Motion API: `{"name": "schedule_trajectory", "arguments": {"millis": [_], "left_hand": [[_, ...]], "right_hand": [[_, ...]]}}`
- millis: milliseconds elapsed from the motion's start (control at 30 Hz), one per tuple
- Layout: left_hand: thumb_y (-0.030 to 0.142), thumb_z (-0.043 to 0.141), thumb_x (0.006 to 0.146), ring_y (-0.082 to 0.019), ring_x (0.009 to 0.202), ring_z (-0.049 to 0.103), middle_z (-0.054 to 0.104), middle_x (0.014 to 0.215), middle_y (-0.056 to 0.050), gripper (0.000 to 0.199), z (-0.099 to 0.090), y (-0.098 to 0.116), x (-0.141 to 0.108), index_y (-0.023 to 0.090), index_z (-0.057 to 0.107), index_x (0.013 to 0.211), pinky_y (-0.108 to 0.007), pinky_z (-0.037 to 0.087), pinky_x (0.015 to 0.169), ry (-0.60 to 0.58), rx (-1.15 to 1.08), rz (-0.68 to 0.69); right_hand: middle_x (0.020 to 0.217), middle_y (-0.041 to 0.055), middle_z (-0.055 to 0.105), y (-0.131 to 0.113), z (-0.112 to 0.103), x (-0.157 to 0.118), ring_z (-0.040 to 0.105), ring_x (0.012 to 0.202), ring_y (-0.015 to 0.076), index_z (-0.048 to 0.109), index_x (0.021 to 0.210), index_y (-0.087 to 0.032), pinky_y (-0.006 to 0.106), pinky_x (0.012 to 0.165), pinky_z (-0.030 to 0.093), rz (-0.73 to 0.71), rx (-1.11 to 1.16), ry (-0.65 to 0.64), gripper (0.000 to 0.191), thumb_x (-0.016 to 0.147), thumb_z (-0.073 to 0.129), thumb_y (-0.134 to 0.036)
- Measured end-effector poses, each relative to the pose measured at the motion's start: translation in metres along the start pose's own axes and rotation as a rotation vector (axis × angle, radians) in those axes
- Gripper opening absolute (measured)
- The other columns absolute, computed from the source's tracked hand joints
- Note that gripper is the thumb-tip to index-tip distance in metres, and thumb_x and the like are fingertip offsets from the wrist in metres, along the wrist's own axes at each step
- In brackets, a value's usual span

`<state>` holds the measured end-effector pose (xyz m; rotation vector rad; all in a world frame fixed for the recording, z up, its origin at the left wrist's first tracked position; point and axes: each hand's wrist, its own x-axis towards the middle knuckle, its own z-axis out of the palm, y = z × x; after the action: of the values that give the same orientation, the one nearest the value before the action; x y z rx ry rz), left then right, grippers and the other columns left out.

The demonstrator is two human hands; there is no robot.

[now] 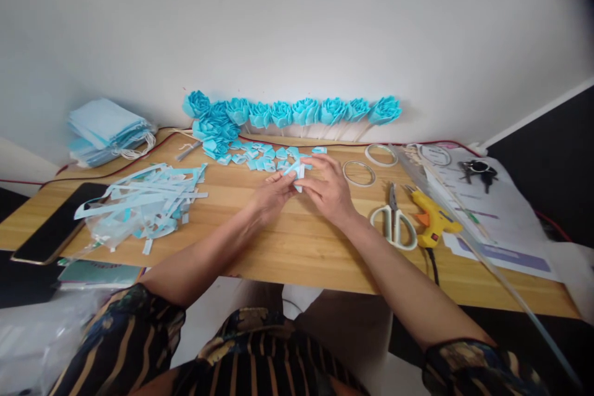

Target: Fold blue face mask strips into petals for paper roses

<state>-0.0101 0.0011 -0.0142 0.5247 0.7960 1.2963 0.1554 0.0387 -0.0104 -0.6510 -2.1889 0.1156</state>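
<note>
Pinching is going on with both hands here: forearms (213, 253) are angled inward over the desk (297, 247) from its front edge, fingers curled, and one small blue-and-white piece (300, 173) is held between the left hand (273, 193) and right hand (331, 192), above the desk's middle. Seven blue flowers (305, 112) are lined up along the back edge, plus a clump (213, 127) that's too jumbled to be counted. Toward the right edge, two tape rolls (359, 185), one pair of scissors (395, 229) and one glue gun (434, 218) are laid out.

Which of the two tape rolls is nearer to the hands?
The left tape roll, beside the right hand; the other tape roll lies farther right, nearer the wall.
</note>
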Motion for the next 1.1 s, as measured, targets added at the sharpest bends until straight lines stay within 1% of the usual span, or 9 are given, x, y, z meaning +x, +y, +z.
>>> {"name": "schedule_trajectory", "arguments": {"millis": [100,200,300,400,533,733,900,1000,1100], "left_hand": [[0.025,0.082,0.071,-0.012,0.077,0.065,0.071,0.080,0.000,0.019,0.000,-0.001,0.000,0.016,0.066,0.075,-0.030,0.048,0.087,0.008,-0.027,0.004],[0.027,0.086,0.066,-0.012,0.077,0.065,0.071,0.081,0.000,0.025,0.002,-0.002,-0.002,0.016,0.066,0.076,-0.029,0.049,0.085,0.011,-0.059,0.014],[0.028,0.087,0.064,-0.013,0.078,0.065,0.071,0.080,0.000,0.027,0.003,-0.003,-0.003,0.016,0.066,0.076,-0.031,0.049,0.087,0.008,-0.070,0.025],[0.029,0.085,0.067,-0.014,0.079,0.066,0.071,0.080,0.000,0.025,0.002,-0.004,-0.002,0.017,0.066,0.076,-0.031,0.048,0.086,0.008,-0.039,0.039],[0.029,0.086,0.066,-0.013,0.077,0.065,0.070,0.079,0.000,0.025,0.000,-0.004,0.000,0.017,0.065,0.075,-0.029,0.047,0.080,0.030,-0.014,0.023],[0.028,0.087,0.064,-0.010,0.065,0.059,0.066,0.069,0.002,0.026,0.000,-0.004,0.000,0.017,0.065,0.073,-0.026,0.045,0.071,0.080,0.007,0.003],[0.030,0.087,0.064,-0.009,0.066,0.060,0.066,0.070,0.002,0.029,-0.002,-0.005,0.001,0.016,0.063,0.074,-0.025,0.045,0.070,0.070,0.047,0.020],[0.030,0.087,0.062,-0.009,0.067,0.060,0.065,0.070,0.002,0.030,-0.003,-0.006,0.002,0.017,0.063,0.074,-0.025,0.045,0.071,0.078,0.052,0.025],[0.030,0.088,0.061,-0.009,0.065,0.058,0.063,0.067,0.003,0.031,-0.002,-0.006,0.001,0.016,0.063,0.073,-0.025,0.044,0.070,0.071,0.050,0.018]], "right_hand": [[0.129,0.0010,0.061,-0.003,0.003,0.000,0.047,0.128,0.0261,0.075,0.088,-0.033,0.051,0.106,0.041,0.093,0.072,0.045,0.016,0.090,0.061,-0.025],[0.126,0.0040,0.062,-0.008,0.006,-0.001,0.052,0.123,0.0252,0.074,0.087,-0.030,0.048,0.101,0.046,0.201,0.200,0.090,0.011,0.089,0.063,-0.030],[0.119,0.0052,0.065,-0.012,0.009,-0.002,0.058,0.115,0.0236,0.072,0.086,-0.027,0.047,0.102,0.044,0.316,0.325,0.102,0.008,0.087,0.065,-0.032],[0.112,0.0054,0.068,-0.012,0.011,-0.003,0.061,0.110,0.0228,0.069,0.082,-0.024,0.045,0.102,0.044,0.430,0.420,0.111,0.011,0.084,0.068,-0.035],[0.106,0.0061,0.068,-0.011,0.013,-0.004,0.063,0.103,0.0212,0.066,0.080,-0.022,0.038,0.093,0.050,0.539,0.563,0.117,0.018,0.082,0.068,-0.040],[0.092,0.0036,0.069,-0.011,0.011,-0.002,0.064,0.090,0.0182,0.063,0.078,-0.022,0.034,0.086,0.051,0.569,0.624,0.104,0.018,0.080,0.069,-0.038],[0.087,0.0025,0.069,-0.011,0.011,-0.001,0.063,0.083,0.0171,0.062,0.079,-0.021,0.033,0.084,0.050,0.613,0.633,0.083,0.018,0.078,0.070,-0.038],[0.086,0.0015,0.068,-0.010,0.011,-0.002,0.063,0.082,0.0164,0.063,0.091,-0.022,0.032,0.082,0.050,0.645,0.674,0.090,0.023,0.077,0.072,-0.038],[0.084,-0.0003,0.066,-0.008,0.012,-0.003,0.061,0.080,0.0154,0.062,0.109,-0.023,0.032,0.082,0.049,0.667,0.729,0.074,0.036,0.077,0.072,-0.037]]}}
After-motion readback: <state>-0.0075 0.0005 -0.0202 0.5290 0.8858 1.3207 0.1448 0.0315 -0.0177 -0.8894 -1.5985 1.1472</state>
